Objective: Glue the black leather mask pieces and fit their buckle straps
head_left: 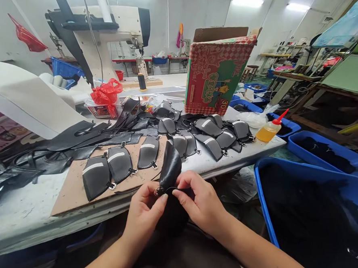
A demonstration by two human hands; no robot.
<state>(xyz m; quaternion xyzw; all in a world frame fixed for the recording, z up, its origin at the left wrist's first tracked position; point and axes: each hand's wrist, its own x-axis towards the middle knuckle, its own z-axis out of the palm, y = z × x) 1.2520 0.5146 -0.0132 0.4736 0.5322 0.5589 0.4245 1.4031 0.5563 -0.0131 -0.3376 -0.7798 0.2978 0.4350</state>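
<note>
A glossy black leather piece (171, 165) is held upright in front of the table edge. My left hand (146, 211) pinches its lower end, where a small metal ring (158, 191) shows between thumb and fingers. On the other side, my right hand (199, 200) is closed, thumb against forefinger, on a thin dark strap that curves toward the ring. Several black padded pieces with white strips and metal buckles lie close by, such as one (96, 178) on the brown board (68, 200) and another (207, 127) farther right on the table.
A sewing machine (96, 44) stands at the back left. Behind the pieces are a red and green carton (215, 77) and a red plastic bag (107, 93). An oil bottle (267, 131) sits near the table's right end. Blue bins (261, 195) of black material stand at the right.
</note>
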